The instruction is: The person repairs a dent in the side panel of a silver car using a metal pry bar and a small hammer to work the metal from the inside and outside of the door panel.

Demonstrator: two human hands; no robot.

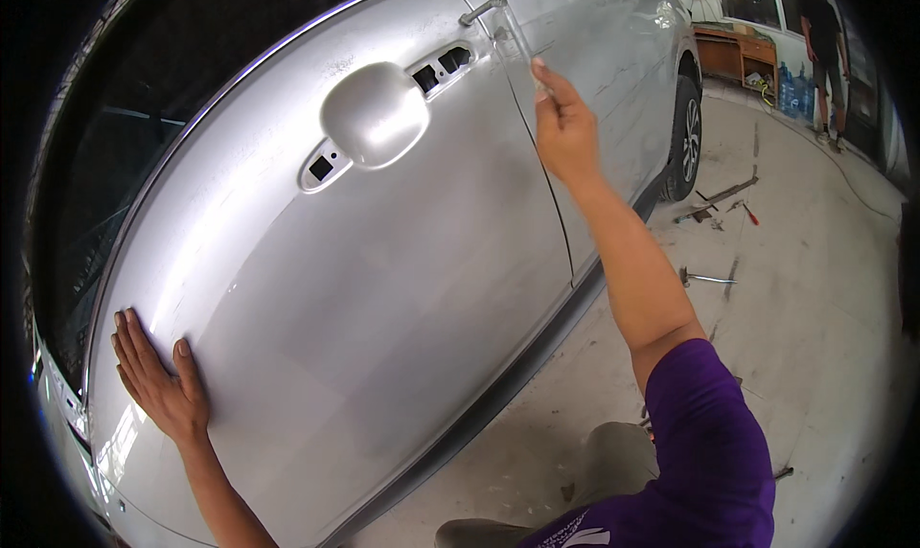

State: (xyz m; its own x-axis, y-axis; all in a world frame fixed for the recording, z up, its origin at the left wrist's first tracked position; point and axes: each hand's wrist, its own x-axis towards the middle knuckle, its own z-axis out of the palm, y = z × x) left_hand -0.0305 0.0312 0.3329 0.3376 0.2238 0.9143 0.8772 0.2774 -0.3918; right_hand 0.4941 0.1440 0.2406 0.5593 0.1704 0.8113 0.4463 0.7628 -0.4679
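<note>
Purple sleeve (714, 423) | hammer (516, 31) juts from clenched right hand (567, 134) | left hand (165, 387) flat on door (383, 261)

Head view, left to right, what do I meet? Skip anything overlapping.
Left hand → door's round recess → right hand → wheel → standing person.

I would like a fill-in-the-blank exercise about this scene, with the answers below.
On the silver car, the left hand rests against the front ____.
The right hand grips a tool shaped like the letter ____.
The person's sleeve is ____.
Beside the blue bottles stands another ____.

Answers: door; T; purple; person
</note>
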